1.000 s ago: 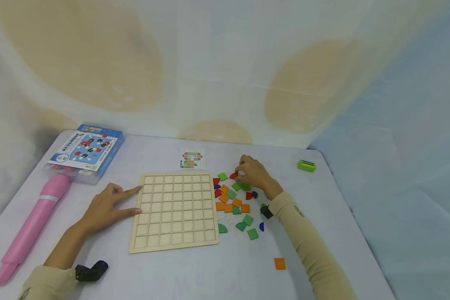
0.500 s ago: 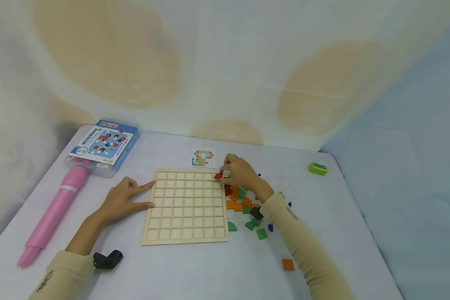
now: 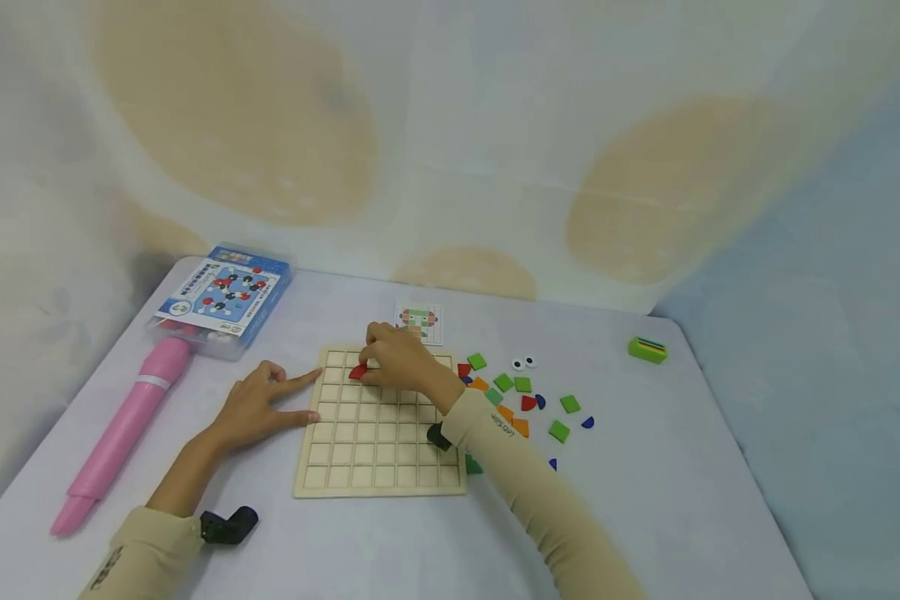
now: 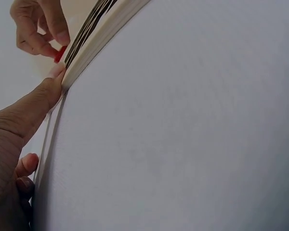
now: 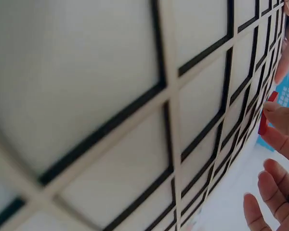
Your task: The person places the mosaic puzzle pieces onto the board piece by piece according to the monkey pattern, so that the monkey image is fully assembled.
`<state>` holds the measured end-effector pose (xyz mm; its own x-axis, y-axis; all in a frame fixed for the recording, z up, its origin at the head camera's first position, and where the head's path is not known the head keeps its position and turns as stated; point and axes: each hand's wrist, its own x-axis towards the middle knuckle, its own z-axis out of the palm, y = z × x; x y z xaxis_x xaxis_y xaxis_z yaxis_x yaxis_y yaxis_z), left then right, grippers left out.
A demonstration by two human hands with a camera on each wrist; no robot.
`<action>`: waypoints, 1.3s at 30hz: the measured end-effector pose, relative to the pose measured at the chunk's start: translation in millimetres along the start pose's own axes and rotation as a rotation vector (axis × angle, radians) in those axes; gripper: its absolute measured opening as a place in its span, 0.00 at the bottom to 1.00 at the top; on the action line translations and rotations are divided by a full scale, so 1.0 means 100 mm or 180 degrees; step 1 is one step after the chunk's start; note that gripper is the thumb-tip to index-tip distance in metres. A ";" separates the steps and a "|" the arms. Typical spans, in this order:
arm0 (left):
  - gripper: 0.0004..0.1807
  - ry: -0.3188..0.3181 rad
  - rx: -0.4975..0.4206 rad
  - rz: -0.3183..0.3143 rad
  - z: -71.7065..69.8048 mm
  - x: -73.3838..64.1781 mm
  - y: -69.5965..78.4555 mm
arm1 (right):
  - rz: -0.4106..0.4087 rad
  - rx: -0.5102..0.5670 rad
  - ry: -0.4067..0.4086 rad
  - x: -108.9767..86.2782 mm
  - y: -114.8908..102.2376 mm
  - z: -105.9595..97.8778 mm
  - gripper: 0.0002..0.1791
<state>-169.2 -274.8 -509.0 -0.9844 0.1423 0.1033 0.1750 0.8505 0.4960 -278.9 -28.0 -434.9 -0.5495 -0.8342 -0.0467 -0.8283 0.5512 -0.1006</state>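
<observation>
My right hand (image 3: 401, 360) pinches a red quarter-circle tile (image 3: 357, 372) between thumb and fingers, over the upper left squares of a wooden grid board (image 3: 375, 492). The right wrist view shows the red tile (image 5: 263, 126) held on its edge, close over the grid, with the other fingers free. My left hand (image 3: 258, 410) touches the board's left edge with an outstretched index finger and thumb. In the left wrist view the left thumb (image 4: 38, 98) lies along that edge, near the red tile (image 4: 59, 54). No tiles show in the visible squares.
Loose green tiles (image 3: 559, 431), orange, red and blue pieces lie right of the board, partly behind my right sleeve. Two eye pieces (image 3: 523, 363) are among them. A pattern card (image 3: 433, 323) lies behind the board. A boxed set (image 3: 228, 292), pink tube (image 3: 120, 437) and green block (image 3: 648, 349) stand farther out.
My right hand has picked up the red tile from the loose pieces and carried it left over the board. The left hand stays at the board's edge; the head view has shifted.
</observation>
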 end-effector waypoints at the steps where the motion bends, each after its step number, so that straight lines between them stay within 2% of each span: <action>1: 0.41 -0.0003 0.0003 0.0001 0.01 0.00 0.00 | 0.0025 0.0007 -0.0021 0.01 -0.01 0.01 0.16; 11: 0.41 0.0023 0.0037 0.0021 0.01 -0.02 0.02 | 0.0161 0.0079 -0.0081 0.05 -0.07 0.06 0.17; 20: 0.41 0.0018 0.0023 -0.0006 -0.01 -0.04 0.00 | 0.0079 -0.0059 -0.0075 0.11 -0.17 0.07 0.15; 22: 0.41 0.0023 -0.0005 0.0012 -0.01 -0.03 0.01 | 0.0101 -0.0058 -0.0058 0.11 -0.16 0.06 0.15; 29: 0.40 0.0027 -0.0061 0.0085 0.00 0.05 0.04 | 0.0173 0.0278 0.0076 0.10 -0.03 0.08 0.14; 34: 0.41 -0.0003 -0.0056 0.0038 0.00 0.05 0.03 | 0.0066 0.0311 0.0061 0.10 0.00 0.11 0.15; 39: 0.41 -0.0027 -0.0027 -0.0042 -0.01 0.00 0.01 | 0.0074 0.0293 -0.0016 0.11 -0.02 0.15 0.15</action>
<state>-169.2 -274.1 -507.9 -0.9868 0.1354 0.0892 0.1620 0.8480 0.5047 -281.7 -38.1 -449.8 -0.5676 -0.8214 -0.0551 -0.8016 0.5667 -0.1903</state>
